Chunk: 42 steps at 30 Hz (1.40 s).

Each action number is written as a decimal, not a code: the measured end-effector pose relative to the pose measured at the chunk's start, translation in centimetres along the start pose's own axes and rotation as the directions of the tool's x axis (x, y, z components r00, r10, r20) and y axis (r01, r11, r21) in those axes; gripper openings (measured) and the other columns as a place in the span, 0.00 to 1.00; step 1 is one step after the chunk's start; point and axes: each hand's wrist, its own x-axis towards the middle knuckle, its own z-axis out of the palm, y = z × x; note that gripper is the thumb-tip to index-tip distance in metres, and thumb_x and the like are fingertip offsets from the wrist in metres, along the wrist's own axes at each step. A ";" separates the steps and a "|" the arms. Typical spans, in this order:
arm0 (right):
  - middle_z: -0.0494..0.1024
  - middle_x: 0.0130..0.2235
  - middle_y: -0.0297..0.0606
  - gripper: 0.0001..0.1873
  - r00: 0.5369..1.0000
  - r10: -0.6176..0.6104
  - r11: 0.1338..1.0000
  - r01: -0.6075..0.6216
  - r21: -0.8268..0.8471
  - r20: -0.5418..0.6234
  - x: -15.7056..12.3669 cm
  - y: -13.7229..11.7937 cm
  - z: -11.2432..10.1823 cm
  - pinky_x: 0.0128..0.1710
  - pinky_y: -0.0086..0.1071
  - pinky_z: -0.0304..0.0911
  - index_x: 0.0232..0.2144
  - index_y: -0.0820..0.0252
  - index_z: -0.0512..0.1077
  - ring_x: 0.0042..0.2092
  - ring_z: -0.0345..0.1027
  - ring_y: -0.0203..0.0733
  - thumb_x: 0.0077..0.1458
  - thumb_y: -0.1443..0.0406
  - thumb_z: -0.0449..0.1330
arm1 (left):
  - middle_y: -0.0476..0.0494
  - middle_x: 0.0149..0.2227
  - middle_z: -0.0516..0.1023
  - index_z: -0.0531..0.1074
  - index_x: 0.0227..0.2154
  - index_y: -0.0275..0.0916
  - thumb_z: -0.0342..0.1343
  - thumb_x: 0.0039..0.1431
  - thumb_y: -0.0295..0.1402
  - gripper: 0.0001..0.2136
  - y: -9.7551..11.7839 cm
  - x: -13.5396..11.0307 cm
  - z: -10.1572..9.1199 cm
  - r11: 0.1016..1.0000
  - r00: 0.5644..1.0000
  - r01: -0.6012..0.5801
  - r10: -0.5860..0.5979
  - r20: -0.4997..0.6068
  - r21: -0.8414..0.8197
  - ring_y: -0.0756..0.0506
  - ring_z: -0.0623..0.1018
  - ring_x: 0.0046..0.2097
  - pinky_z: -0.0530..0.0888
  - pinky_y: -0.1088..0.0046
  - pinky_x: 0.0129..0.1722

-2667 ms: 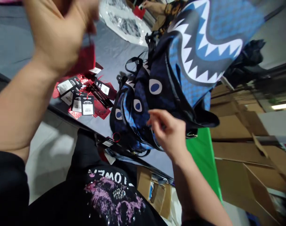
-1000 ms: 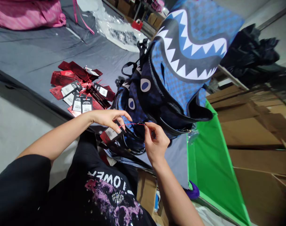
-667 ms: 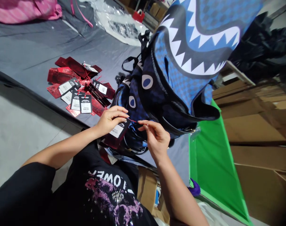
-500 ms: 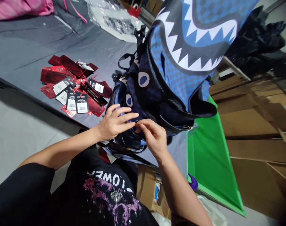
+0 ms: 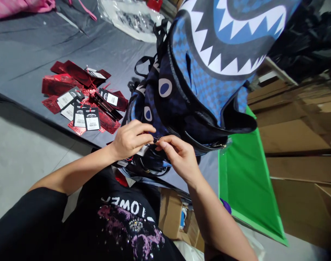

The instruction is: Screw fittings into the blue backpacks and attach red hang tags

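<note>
A stack of blue backpacks (image 5: 187,98) printed with shark teeth and eyes lies on a grey-covered table (image 5: 45,47). My left hand (image 5: 131,137) and my right hand (image 5: 178,156) meet at the near edge of the lowest bag, fingertips almost touching. Both pinch the thin red string of a hang tag (image 5: 142,149), whose white label peeks out under my left fingers. The string itself is barely visible between the fingertips.
A pile of red and black hang tags (image 5: 82,99) lies on the table to the left. Clear plastic bags (image 5: 133,18) and a pink bag (image 5: 21,4) are farther back. A green board (image 5: 244,181) and cardboard boxes (image 5: 296,145) stand at the right.
My left hand came down from near the camera with a tag. Both hands drew together at the bag's edge, the string between them shortening until the fingertips meet.
</note>
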 end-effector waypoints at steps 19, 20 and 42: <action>0.75 0.31 0.36 0.08 0.966 -0.232 0.897 0.258 -0.359 0.114 0.0 -0.8 0.0 0.34 0.28 0.61 0.31 0.61 0.75 0.33 0.68 0.36 0.61 0.69 0.57 | 0.46 0.33 0.83 0.80 0.34 0.38 0.57 0.65 0.36 0.10 0.7 -1.0 -0.3 0.971 0.953 0.200 -0.162 0.255 -0.134 0.51 0.80 0.34 0.73 0.78 0.35; 0.75 0.31 0.36 0.08 0.963 -0.241 0.891 0.268 -0.367 0.120 0.0 -0.7 0.0 0.34 0.28 0.61 0.31 0.61 0.75 0.33 0.68 0.36 0.61 0.69 0.57 | 0.46 0.33 0.83 0.80 0.34 0.38 0.56 0.65 0.36 0.10 0.7 -1.0 -0.3 0.976 0.952 0.190 -0.155 0.264 -0.109 0.51 0.80 0.34 0.73 0.78 0.36; 0.74 0.35 0.37 0.11 0.948 -0.090 0.730 0.271 -0.627 0.305 -0.1 -1.5 0.6 0.33 0.30 0.52 0.36 0.59 0.74 0.37 0.67 0.39 0.65 0.64 0.52 | 0.49 0.34 0.80 0.77 0.34 0.41 0.51 0.65 0.33 0.10 0.5 0.0 -2.1 0.959 0.789 0.268 -0.163 0.593 -0.093 0.50 0.78 0.35 0.71 0.77 0.37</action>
